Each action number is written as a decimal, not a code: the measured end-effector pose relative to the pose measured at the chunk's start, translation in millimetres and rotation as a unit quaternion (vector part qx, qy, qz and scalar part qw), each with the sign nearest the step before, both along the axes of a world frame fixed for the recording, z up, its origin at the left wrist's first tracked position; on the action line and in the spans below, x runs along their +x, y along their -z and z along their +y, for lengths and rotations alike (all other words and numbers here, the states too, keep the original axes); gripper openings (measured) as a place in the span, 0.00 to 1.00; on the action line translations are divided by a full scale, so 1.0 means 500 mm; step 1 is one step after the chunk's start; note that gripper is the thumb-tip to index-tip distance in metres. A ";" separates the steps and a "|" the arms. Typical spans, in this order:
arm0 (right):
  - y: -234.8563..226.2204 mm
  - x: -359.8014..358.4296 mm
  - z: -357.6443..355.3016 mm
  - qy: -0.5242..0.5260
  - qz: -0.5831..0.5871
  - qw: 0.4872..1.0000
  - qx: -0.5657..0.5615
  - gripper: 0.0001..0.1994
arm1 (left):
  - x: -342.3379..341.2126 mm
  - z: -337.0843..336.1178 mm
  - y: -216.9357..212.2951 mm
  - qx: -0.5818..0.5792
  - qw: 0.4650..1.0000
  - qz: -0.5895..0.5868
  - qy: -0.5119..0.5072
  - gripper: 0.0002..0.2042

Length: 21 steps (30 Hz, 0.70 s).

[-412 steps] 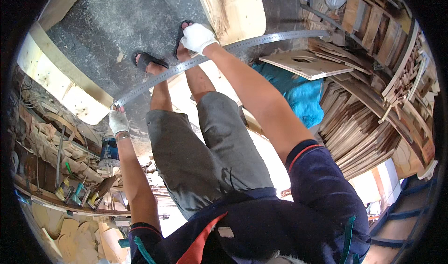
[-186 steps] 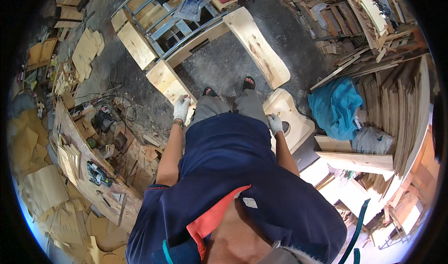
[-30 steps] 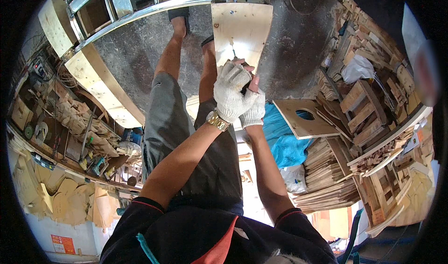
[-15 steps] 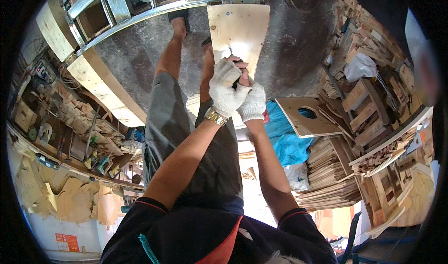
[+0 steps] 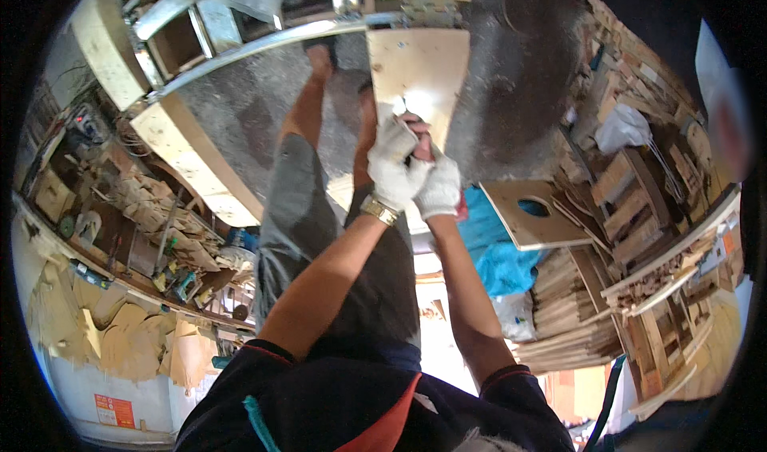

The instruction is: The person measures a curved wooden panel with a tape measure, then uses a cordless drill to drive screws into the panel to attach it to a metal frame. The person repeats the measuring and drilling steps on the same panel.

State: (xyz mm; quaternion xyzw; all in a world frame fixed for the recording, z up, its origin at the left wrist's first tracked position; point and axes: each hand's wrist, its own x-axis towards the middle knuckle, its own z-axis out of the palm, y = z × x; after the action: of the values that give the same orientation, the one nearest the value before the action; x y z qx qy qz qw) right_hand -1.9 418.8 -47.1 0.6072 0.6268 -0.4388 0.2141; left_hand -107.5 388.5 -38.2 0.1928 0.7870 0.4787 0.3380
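Note:
Both my hands wear white knitted gloves with bare fingertips, closed together over a wooden panel (image 5: 417,55). My left hand (image 5: 397,164), with a gold watch at its wrist, overlaps my right hand (image 5: 439,184). Between them they grip what looks like a cordless drill, mostly hidden; a red part (image 5: 462,207) shows beside my right hand. A thin dark bit (image 5: 404,105) points at the panel, where a bright light falls. At its far end the panel meets a metal hinge (image 5: 422,12).
A chrome-framed structure (image 5: 264,43) stands at the far left, with a long board (image 5: 196,160) nearer. Scrap wood and tools fill the left shelf (image 5: 136,280). To the right are a blue plastic bag (image 5: 499,264), a board with a round hole (image 5: 519,226) and stacked wood strips (image 5: 567,308).
The view has shifted, so the panel and hands sit lower in the picture and more wood beyond the hinge shows. Both hands keep their hold at nearly the same place on the panel.

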 end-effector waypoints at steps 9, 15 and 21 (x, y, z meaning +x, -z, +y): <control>0.032 0.026 -0.026 0.005 -0.011 1.000 -0.025 0.17 | -0.113 0.009 -0.014 0.030 0.986 0.027 0.163 0.06; 0.080 0.068 -0.060 0.303 0.168 0.921 -0.178 0.22 | -0.479 0.091 0.088 -0.063 0.988 0.135 -0.038 0.09; 0.076 0.056 -0.060 0.634 0.241 0.707 -0.202 0.23 | -0.669 0.171 0.158 -0.208 0.937 0.188 0.208 0.15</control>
State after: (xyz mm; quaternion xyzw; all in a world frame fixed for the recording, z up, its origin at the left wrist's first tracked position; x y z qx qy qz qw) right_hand 26.4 388.6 -85.2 0.6776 0.0213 -0.7186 -0.1549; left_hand -441.9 473.9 -117.0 0.3643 0.8605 0.1782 0.3082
